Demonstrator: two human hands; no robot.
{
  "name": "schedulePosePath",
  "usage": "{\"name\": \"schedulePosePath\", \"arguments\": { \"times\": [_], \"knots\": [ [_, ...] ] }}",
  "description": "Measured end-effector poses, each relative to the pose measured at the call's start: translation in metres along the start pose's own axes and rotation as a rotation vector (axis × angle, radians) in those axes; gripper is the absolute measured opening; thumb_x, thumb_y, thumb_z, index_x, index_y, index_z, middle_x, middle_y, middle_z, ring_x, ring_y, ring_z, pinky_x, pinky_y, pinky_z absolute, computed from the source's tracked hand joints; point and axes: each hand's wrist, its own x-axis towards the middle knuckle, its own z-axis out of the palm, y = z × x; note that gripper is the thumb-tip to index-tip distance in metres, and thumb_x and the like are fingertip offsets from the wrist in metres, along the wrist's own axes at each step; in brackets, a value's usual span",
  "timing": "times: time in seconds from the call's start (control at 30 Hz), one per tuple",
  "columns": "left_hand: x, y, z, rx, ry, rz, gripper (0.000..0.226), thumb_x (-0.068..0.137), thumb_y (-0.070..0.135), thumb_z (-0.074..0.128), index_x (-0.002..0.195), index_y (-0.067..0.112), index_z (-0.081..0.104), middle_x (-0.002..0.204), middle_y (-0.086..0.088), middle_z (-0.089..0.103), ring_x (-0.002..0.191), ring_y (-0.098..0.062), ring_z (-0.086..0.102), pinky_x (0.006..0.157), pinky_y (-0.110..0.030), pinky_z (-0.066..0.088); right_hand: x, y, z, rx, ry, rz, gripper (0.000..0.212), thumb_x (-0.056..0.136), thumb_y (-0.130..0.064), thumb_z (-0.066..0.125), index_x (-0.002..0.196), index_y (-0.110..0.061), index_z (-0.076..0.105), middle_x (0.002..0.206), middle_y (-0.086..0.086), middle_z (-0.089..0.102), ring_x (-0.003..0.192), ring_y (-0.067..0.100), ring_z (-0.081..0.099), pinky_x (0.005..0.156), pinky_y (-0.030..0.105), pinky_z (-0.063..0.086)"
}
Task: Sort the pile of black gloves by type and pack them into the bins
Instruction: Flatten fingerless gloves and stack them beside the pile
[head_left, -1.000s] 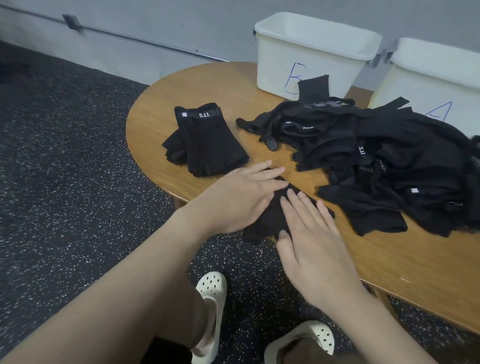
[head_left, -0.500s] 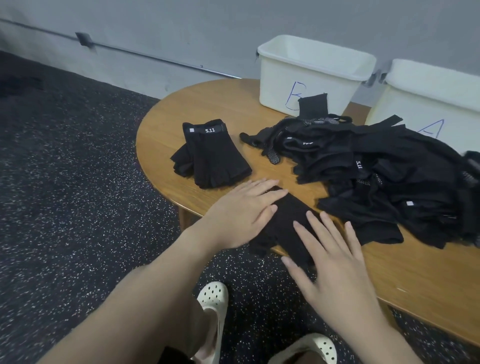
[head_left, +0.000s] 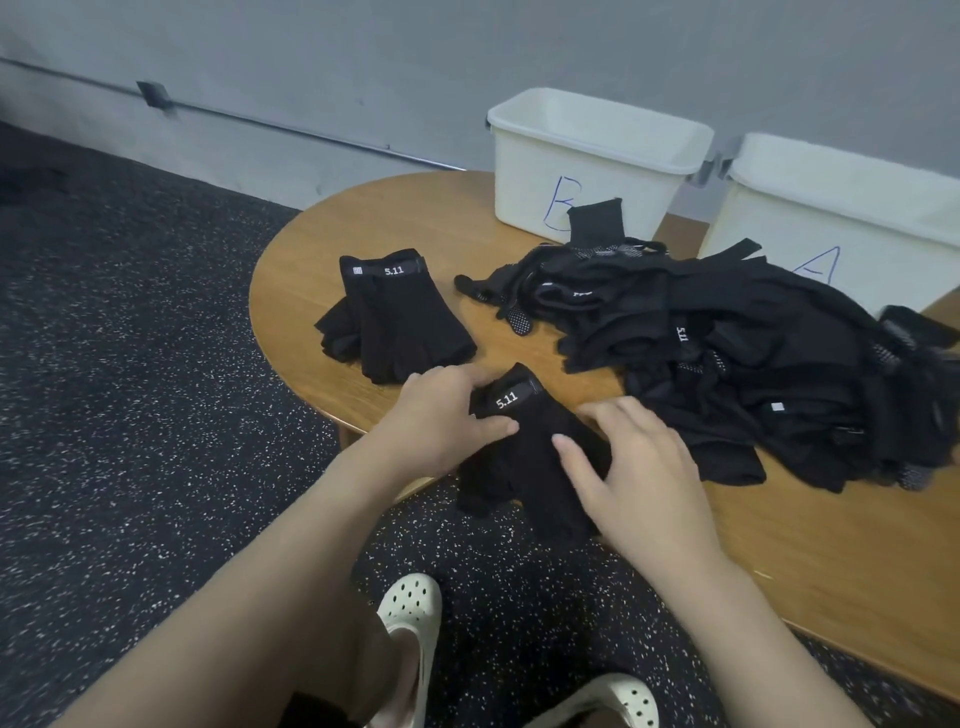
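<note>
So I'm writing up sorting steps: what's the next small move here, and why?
Probably lift the glove both hands hold at the table edge onto the small stack to its left: both show a 5.11 cuff, so they look like the same type.

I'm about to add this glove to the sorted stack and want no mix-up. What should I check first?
1. Held glove shows a 5.11 cuff label: ok.
2. Sorted stack shows the same label: ok.
3. Left hand grips the cuff: ok.
4. Right hand pinches the finger end: ok.
5. Glove lies flat: not ok, it overhangs the table edge.
6. Bin B contents: cannot tell.
</note>
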Motion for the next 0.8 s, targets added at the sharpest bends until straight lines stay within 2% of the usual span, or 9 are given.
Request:
{"name": "schedulePosePath", "arguments": {
  "times": [0.13,0.2,0.3,0.37,0.47,0.57,0.63,0.73,0.8],
  "knots": [
    [0.003,0.002,0.006,0.100,-0.007,0.006,0.039,0.089,0.039,0.076,0.120,0.020,0.063,0.115,0.004,0.067,0.113,-0.022,0.057,0.108,-0.041,0.036,0.012,-0.006,0.000,0.029,-0.095,0.051,0.046,0.094,-0.054,0.061,0.126,-0.021,0.066,0.115,-0.009,0.068,0.112,0.016,0.061,0.098,0.038,0.046],
    [0.000,0.000,0.011,0.089,0.023,0.051,0.035,0.089,0.036,0.077,0.113,0.021,0.057,0.109,0.006,0.062,0.108,-0.021,0.054,0.098,-0.038,0.040,0.019,-0.009,0.000,0.177,-0.122,0.100,0.054,0.091,-0.057,0.064,0.131,-0.023,0.063,0.115,-0.011,0.065,0.115,0.012,0.059,0.102,0.039,0.048],
    [-0.006,-0.004,0.012,-0.016,0.014,0.121,0.035,0.089,0.030,0.077,0.100,0.024,0.044,0.093,0.006,0.061,0.088,-0.019,0.059,0.079,-0.041,0.050,0.030,-0.009,0.004,0.356,-0.204,0.135,0.065,0.084,-0.062,0.067,0.136,-0.026,0.060,0.123,-0.009,0.067,0.121,0.011,0.059,0.104,0.041,0.050],
    [-0.010,-0.004,0.009,-0.077,0.006,0.138,0.036,0.090,0.028,0.077,0.098,0.026,0.042,0.087,0.008,0.062,0.079,-0.017,0.060,0.071,-0.041,0.052,0.036,-0.008,0.003,0.462,-0.263,0.142,0.056,0.081,-0.060,0.070,0.127,-0.027,0.068,0.116,-0.009,0.072,0.112,0.010,0.064,0.097,0.040,0.054],
    [-0.016,-0.002,-0.001,-0.351,-0.003,0.128,0.038,0.088,0.022,0.080,0.104,0.023,0.045,0.096,0.009,0.070,0.087,-0.019,0.068,0.077,-0.043,0.058,0.043,-0.008,-0.001,0.672,-0.276,0.122,0.021,0.089,-0.039,0.076,0.094,-0.018,0.077,0.087,0.001,0.077,0.087,0.022,0.072,0.079,0.051,0.058],
    [-0.024,0.005,-0.013,-0.616,0.108,0.042,0.052,0.082,0.018,0.085,0.124,0.025,0.054,0.112,0.002,0.068,0.095,-0.004,0.070,0.080,-0.029,0.060,0.047,-0.014,-0.008,0.908,-0.221,0.096,0.004,0.093,-0.022,0.075,0.095,-0.021,0.078,0.090,0.004,0.078,0.088,0.027,0.074,0.080,0.051,0.061],
    [-0.027,0.008,-0.020,-0.748,0.172,-0.009,0.050,0.084,0.017,0.083,0.128,0.021,0.060,0.112,0.002,0.070,0.098,0.000,0.070,0.080,-0.020,0.057,0.050,-0.022,-0.011,1.006,-0.173,0.078,0.008,0.093,-0.016,0.073,0.097,-0.022,0.077,0.093,0.002,0.078,0.087,0.021,0.075,0.077,0.040,0.062],
    [-0.029,0.004,-0.025,-0.836,0.061,0.000,0.027,0.093,0.020,0.074,0.119,0.015,0.071,0.110,0.004,0.078,0.104,-0.008,0.073,0.083,-0.022,0.057,0.051,-0.031,-0.011,1.097,-0.074,0.071,0.010,0.093,-0.011,0.071,0.100,-0.018,0.075,0.095,-0.001,0.079,0.088,0.013,0.074,0.075,0.025,0.058],
    [-0.030,-0.001,-0.026,-0.834,0.015,0.042,0.021,0.095,0.018,0.071,0.116,0.014,0.074,0.111,0.005,0.078,0.107,-0.010,0.072,0.087,-0.023,0.057,0.054,-0.037,-0.010,1.134,-0.006,0.084,0.012,0.094,-0.011,0.070,0.102,-0.018,0.074,0.097,0.001,0.079,0.090,0.014,0.074,0.077,0.024,0.058]
  ]
}}
